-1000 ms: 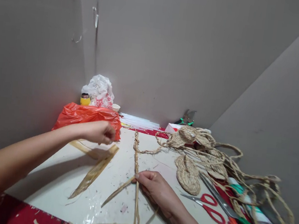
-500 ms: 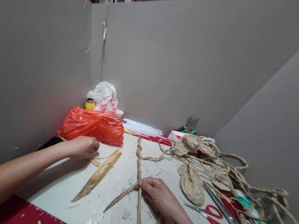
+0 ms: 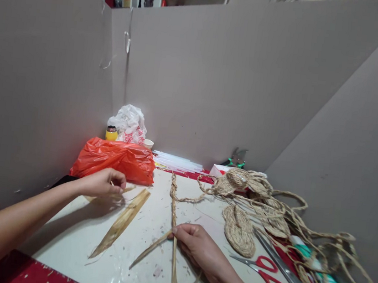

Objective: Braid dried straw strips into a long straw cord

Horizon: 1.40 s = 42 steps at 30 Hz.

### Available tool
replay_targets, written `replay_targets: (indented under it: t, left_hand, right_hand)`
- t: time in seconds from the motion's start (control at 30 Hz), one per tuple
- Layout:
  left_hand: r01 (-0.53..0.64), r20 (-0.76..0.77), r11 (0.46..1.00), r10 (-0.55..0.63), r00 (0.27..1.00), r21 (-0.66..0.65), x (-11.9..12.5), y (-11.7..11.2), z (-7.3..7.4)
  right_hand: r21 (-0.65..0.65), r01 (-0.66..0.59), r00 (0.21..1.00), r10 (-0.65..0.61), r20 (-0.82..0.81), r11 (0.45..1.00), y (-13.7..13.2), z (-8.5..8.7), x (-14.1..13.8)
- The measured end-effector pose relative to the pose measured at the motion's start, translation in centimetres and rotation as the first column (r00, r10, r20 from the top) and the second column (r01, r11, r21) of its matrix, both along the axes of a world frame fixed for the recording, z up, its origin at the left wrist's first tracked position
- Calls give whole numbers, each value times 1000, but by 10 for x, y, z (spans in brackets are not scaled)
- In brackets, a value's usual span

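Note:
My right hand (image 3: 198,248) pinches a braided straw cord (image 3: 174,208) between thumb and fingers at the middle of the white board. From that grip a stiff strand slants down to the left, and long loose strands run toward me. My left hand (image 3: 110,182), fingers curled, is over the board in front of the orange bag and closed on a narrow dried leaf strip (image 3: 129,190); part of the strip is hidden behind the hand. A wider dried leaf (image 3: 121,225) lies flat between my two hands.
An orange plastic bag (image 3: 117,160) and white bag (image 3: 129,122) stand back left. White sticks (image 3: 177,162) lie behind the board. On the right are coiled straw braids (image 3: 238,230), red-handled scissors (image 3: 267,275) and larger shears (image 3: 291,273). Grey partitions (image 3: 196,78) surround the table.
My left hand has lifted slightly and turned, raising the narrow leaf strip with it. The right hand keeps its pinch on the braid. The whole view has shifted slightly.

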<state>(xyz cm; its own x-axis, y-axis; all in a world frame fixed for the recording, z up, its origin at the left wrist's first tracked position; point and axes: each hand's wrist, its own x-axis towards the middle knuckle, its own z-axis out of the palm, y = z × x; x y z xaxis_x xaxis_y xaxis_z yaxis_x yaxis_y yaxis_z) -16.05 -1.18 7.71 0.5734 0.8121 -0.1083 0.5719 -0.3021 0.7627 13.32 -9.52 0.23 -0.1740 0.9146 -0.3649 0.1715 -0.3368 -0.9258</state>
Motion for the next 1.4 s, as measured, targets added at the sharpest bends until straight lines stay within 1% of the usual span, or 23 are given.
replay_targets:
  t: [0.03,0.1,0.17,0.2,0.33,0.43,0.57,0.63,0.7,0.77,0.83,0.97,1.03,1.13,1.2,1.3,1.4]
  left_hand:
    - [-24,116,994,36,993,-108,2,1,5]
    - [-43,282,954,130,951,-296,6,2,10]
    - [-48,347,903,213,913,-427,11,3,9]
    - [-40,359,880,234,904,-474,15,3,7]
    - [58,392,815,213,895,-576,38,-3,-7]
    - [123,430,765,215,877,-632,64,-12,-20]
    - [199,466,704,208,860,-682,100,-25,-42]
    - [206,467,703,200,862,-681,113,-29,-54]
    - [180,463,727,208,862,-662,122,-31,-63]
    - [145,454,754,219,864,-640,127,-32,-70]
    - [122,440,767,222,870,-629,128,-32,-72]
    - [90,407,779,221,886,-620,129,-36,-68]
    - [71,398,801,216,892,-594,130,-38,-68]
    - [57,408,827,215,887,-559,131,-39,-71]
    - [66,430,818,230,873,-571,131,-38,-74]
    - [89,433,765,260,863,-638,127,-35,-72]
    - [127,422,717,249,871,-685,122,-33,-66]
  right_hand:
    - [1,-2,1000,2,0,1000,0,1,0]
    - [-1,-7,1000,7,-5,1000,0,1,0]
    - [-3,-4,1000,4,-13,1000,0,2,0]
    - [-1,0,1000,0,-19,1000,0,1,0]
    - [26,5,999,-4,-44,1000,0,0,0]
    - [28,3,998,-1,-68,1000,0,-1,1]
    - [24,10,993,-7,-116,1000,1,-2,3]
    - [15,14,989,-12,-147,1000,1,-1,4]
    - [-3,21,985,-21,-169,1000,1,-1,5]
    - [-12,23,984,-25,-178,1000,1,0,6]
    - [-5,14,983,-15,-181,1000,0,1,6]
    - [-4,9,984,-10,-175,1000,-1,0,4]
    - [-5,16,987,-16,-160,1000,-1,-1,4]
    - [6,21,990,-20,-139,1000,-1,-4,4]
    - [11,27,991,-25,-132,1000,-1,-4,3]
    - [19,32,991,-29,-130,999,-2,-3,3]
    - [13,30,991,-28,-129,999,-2,0,2]
